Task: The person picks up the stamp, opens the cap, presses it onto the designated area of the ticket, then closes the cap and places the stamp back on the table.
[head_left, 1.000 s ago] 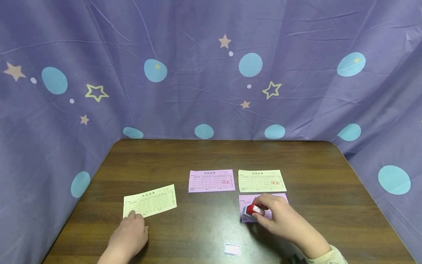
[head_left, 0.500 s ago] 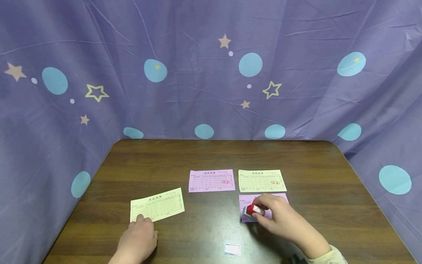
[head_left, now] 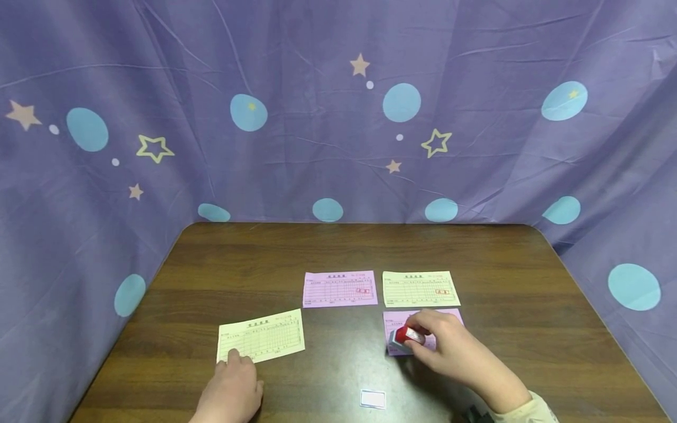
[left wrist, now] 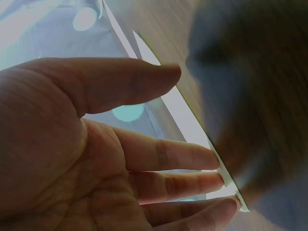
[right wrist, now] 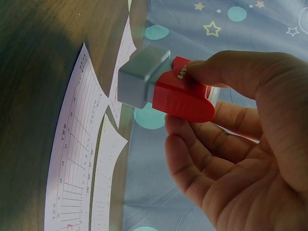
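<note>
In the head view my left hand [head_left: 233, 388] rests its fingertips on the lower left part of a pale yellow receipt slip [head_left: 270, 338], which lies at a slant. The left wrist view shows those fingers extended onto the edge of the slip [left wrist: 185, 115], the thumb apart from it. My right hand [head_left: 455, 349] pinches a red stamp with a grey block end [right wrist: 183, 94] between thumb and fingers. That stamp is above a purple slip [head_left: 394, 319], tilted and apart from the paper in the right wrist view. The hand covers much of this slip.
Behind lie another purple slip [head_left: 338, 291] and a yellow slip [head_left: 409, 294], each bearing a red stamped mark. A small white rectangle with a blue border [head_left: 372, 399] sits near the front of the wooden table [head_left: 338, 247]. A purple curtain [head_left: 317, 117] surrounds the table.
My left hand has slid the slanted yellow slip to the right and toward the front. The right hand and the stamp stay in place.
</note>
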The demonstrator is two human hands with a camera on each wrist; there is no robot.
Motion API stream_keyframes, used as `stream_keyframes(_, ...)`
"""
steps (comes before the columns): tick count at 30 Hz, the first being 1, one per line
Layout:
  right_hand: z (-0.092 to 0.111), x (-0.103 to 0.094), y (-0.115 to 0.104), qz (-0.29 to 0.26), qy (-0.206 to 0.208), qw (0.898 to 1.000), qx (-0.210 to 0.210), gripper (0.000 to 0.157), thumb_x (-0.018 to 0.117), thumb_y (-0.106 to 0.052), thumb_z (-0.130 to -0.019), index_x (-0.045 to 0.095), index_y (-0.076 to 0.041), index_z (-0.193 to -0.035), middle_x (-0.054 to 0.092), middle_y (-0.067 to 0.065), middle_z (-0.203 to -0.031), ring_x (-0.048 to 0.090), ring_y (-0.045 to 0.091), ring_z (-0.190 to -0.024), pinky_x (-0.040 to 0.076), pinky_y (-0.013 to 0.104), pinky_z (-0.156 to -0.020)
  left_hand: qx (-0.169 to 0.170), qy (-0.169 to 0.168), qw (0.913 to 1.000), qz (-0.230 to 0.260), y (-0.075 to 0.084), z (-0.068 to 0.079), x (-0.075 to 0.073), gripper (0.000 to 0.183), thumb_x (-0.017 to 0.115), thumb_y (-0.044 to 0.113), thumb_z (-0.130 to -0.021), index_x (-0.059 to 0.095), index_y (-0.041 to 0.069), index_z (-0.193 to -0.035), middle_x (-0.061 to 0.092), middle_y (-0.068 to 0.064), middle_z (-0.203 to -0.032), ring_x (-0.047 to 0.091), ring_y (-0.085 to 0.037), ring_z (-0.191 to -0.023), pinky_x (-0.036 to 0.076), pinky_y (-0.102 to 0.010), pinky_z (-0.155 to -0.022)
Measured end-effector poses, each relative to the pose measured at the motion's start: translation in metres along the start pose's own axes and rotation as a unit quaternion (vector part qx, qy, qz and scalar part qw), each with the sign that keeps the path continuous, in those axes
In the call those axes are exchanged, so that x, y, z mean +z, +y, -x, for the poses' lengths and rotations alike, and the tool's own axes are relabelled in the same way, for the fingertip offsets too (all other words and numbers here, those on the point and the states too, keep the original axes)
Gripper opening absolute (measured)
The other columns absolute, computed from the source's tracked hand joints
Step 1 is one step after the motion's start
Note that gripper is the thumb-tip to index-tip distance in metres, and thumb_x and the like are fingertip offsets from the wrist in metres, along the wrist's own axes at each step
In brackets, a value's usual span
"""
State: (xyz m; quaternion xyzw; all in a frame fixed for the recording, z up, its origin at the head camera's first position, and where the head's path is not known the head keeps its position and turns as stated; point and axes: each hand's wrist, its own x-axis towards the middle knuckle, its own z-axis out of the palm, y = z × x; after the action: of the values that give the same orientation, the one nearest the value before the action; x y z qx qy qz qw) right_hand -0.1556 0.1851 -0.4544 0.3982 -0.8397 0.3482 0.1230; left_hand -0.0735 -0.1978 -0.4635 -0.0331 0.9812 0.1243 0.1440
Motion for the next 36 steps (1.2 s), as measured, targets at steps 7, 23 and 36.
stream_keyframes(7, 0.000, 0.000, 0.000, 0.003, -0.002, 1.000, 0.005, 0.027, 0.083, -0.001, -0.075, 0.067, -0.017, -0.089, 0.056, -0.016, -0.080, 0.053, 0.003, -0.071, 0.047, 0.018, -0.063, -0.004, -0.027, 0.9995, 0.017, 0.009, 0.003, 0.001, 0.024, 0.076, 0.004, -0.083, 0.058, -0.012, -0.087, 0.044, -0.016, -0.087, 0.052, -0.032, -0.076, 0.054, -0.049, -0.057)
stream_keyframes(23, 0.001, 0.001, 0.001, 0.001, 0.003, 1.000, -0.003, 0.028, 0.083, -0.001, -0.074, 0.067, -0.017, -0.089, 0.056, -0.016, -0.081, 0.053, 0.002, -0.070, 0.046, 0.016, -0.065, 0.053, 0.009, 0.9984, -0.018, 0.030, 0.005, 0.016, 0.031, 0.083, 0.004, -0.072, 0.061, -0.008, -0.090, 0.044, -0.011, -0.084, 0.048, -0.026, -0.072, 0.050, -0.043, -0.056)
stream_keyframes(36, 0.002, 0.000, 0.000, -0.002, 0.002, 1.000, -0.001, 0.028, 0.083, 0.000, -0.074, 0.066, -0.017, -0.089, 0.056, -0.016, -0.081, 0.053, 0.003, -0.070, 0.045, 0.016, -0.065, 0.119, 0.042, 0.9912, -0.039, 0.040, 0.002, 0.025, 0.041, 0.087, 0.015, -0.073, 0.061, -0.007, -0.096, 0.049, -0.015, -0.093, 0.051, -0.031, -0.080, 0.051, -0.047, -0.064)
